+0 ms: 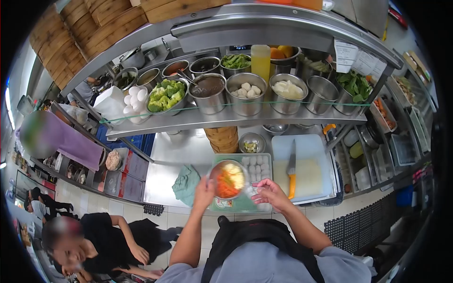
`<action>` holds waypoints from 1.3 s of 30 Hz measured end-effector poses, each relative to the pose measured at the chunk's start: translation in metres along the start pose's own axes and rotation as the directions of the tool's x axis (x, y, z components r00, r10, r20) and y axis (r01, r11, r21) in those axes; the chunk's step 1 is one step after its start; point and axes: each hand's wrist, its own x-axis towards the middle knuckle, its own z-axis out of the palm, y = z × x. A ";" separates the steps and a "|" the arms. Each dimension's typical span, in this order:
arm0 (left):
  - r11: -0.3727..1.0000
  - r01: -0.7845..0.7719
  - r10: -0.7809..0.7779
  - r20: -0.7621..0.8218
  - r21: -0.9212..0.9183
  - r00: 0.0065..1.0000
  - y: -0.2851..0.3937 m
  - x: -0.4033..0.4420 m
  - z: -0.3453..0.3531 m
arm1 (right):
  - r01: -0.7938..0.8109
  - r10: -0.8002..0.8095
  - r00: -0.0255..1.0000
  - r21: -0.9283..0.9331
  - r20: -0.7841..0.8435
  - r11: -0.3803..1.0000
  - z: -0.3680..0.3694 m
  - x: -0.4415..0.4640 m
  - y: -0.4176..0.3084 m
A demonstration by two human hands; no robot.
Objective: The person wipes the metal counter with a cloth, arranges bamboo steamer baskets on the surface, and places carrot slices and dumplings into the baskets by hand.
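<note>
My left hand (204, 193) grips the left rim of a round metal bowl (217, 166). Inside the bowl lie shredded orange carrot (226, 187) and a pale yellow chopped ingredient (233, 170). To the right of the bowl is my right hand (271, 194), fingers apart and partly curled, over a tray (270, 162) of round white balls (257, 166). A faint clear or whitish patch shows by its fingertips; I cannot make out what it is. Under the bowl, a green board or lid (219, 205) partly shows. A crumpled green cloth (186, 184) lies left of my left hand.
On the right, a knife with an orange handle (292, 185) rests on a white cutting board (311, 148). A small bowl (252, 143) and a bamboo steamer (222, 139) stand behind. Metal pots (247, 104) fill the shelf above. A person (113, 240) is at lower left.
</note>
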 end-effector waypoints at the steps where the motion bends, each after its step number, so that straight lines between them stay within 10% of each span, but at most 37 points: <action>1: 0.995 0.001 -0.008 -0.075 -0.095 0.997 -0.031 0.008 -0.007 | -0.010 0.010 1.000 -0.062 -0.004 0.998 -0.002 0.003 0.002; 10: 0.837 0.448 -0.533 -0.285 -0.314 0.796 -0.181 0.119 -0.030 | -0.119 0.064 0.962 -0.196 -0.267 0.973 -0.007 0.003 0.018; 15: 0.567 0.548 -0.612 0.131 -0.615 0.780 -0.211 0.154 -0.003 | -0.148 0.085 0.968 -0.260 -0.238 0.954 0.008 0.012 0.011; 19: 0.561 0.559 -0.624 0.133 -0.610 0.770 -0.214 0.150 0.011 | -0.146 0.057 0.963 -0.333 -0.262 0.932 0.001 0.013 0.009; 21: 0.964 0.253 -0.267 -0.300 -0.085 0.916 -0.215 0.131 0.015 | -0.138 0.046 0.960 -0.323 -0.276 0.936 -0.004 0.009 0.007; 24: 0.925 0.042 0.063 -0.261 0.378 0.963 -0.172 0.081 0.004 | -0.136 0.044 0.954 -0.302 -0.295 0.943 -0.011 0.006 0.005; 28: 0.829 -0.115 0.270 -0.212 0.548 0.939 -0.168 0.053 0.004 | -0.137 0.053 0.944 -0.242 -0.326 0.961 -0.017 0.022 0.002; 31: 0.987 -0.058 0.095 -0.258 0.150 0.961 -0.170 0.088 0.009 | -0.090 0.002 0.954 -0.280 -0.299 0.956 -0.010 0.046 -0.016; 33: 0.903 0.316 -0.377 -0.188 -0.290 0.907 -0.168 0.118 0.013 | -0.063 -0.021 0.957 -0.277 -0.290 0.959 -0.004 0.072 -0.028; 39: 0.818 0.400 -0.494 -0.149 -0.414 0.857 -0.289 0.215 0.093 | 0.108 -0.171 0.947 -0.231 -0.272 0.967 0.010 0.171 -0.047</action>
